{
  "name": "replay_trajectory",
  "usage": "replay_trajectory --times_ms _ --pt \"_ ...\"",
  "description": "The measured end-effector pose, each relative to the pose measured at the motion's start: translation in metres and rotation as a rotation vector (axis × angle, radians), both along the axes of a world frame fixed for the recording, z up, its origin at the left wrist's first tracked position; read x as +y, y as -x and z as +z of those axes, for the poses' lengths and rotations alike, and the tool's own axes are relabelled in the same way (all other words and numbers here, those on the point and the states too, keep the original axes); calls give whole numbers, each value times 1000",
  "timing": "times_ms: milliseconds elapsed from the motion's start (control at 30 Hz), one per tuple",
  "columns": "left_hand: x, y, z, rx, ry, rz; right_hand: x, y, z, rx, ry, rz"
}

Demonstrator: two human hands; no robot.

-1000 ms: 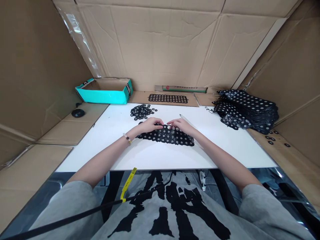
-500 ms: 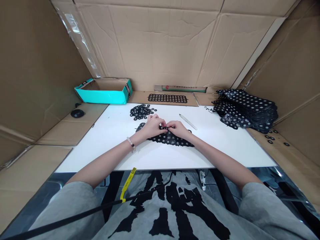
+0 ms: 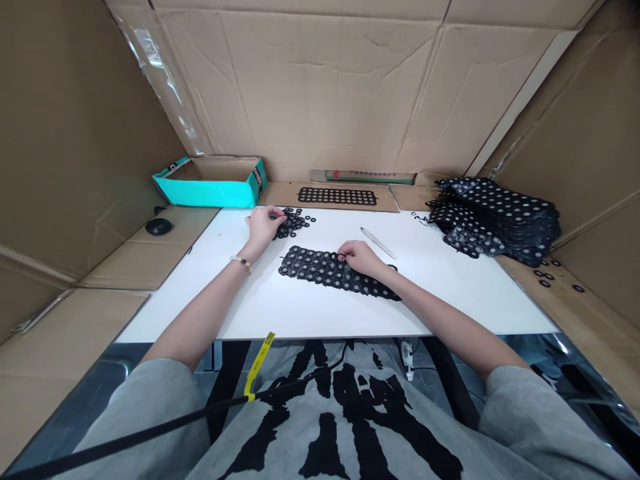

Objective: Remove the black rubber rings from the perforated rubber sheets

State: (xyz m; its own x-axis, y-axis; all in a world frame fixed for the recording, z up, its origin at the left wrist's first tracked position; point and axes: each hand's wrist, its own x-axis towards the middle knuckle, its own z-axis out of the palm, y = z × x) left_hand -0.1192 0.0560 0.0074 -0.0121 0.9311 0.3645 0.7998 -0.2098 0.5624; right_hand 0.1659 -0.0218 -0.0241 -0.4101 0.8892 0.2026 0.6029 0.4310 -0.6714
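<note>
On the white table top (image 3: 240,300) lies a flat black sheet (image 3: 320,270) covered in rows of pale round dots. My right hand (image 3: 364,259) pinches the sheet's far edge near its middle, and a dark ring shape shows by the fingertips. The forearm crosses the sheet's right end and hides part of it. Up and to the left, my left hand (image 3: 264,230) is at a pile of small black rings (image 3: 293,223), thumb and index finger closed together. Whatever is between those fingertips is too small to make out. The hand covers the pile's left side.
A turquoise open box (image 3: 210,193) stands back left, near a black round object (image 3: 159,227). A black grid piece (image 3: 337,196) lies on cardboard behind the table. A pale pen (image 3: 379,243) lies right of centre. Stacked dotted sheets (image 3: 515,220) and loose rings (image 3: 545,283) are at right.
My left hand has let go of the sheet's edge and moved left and back to the ring pile. The sheet now lies flatter. My right hand stays at its far edge.
</note>
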Motion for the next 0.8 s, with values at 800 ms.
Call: replay_trajectory --times_ms 800 --pt "-51 -71 -1 -75 275 -606 -4 4 4 112 -22 39"
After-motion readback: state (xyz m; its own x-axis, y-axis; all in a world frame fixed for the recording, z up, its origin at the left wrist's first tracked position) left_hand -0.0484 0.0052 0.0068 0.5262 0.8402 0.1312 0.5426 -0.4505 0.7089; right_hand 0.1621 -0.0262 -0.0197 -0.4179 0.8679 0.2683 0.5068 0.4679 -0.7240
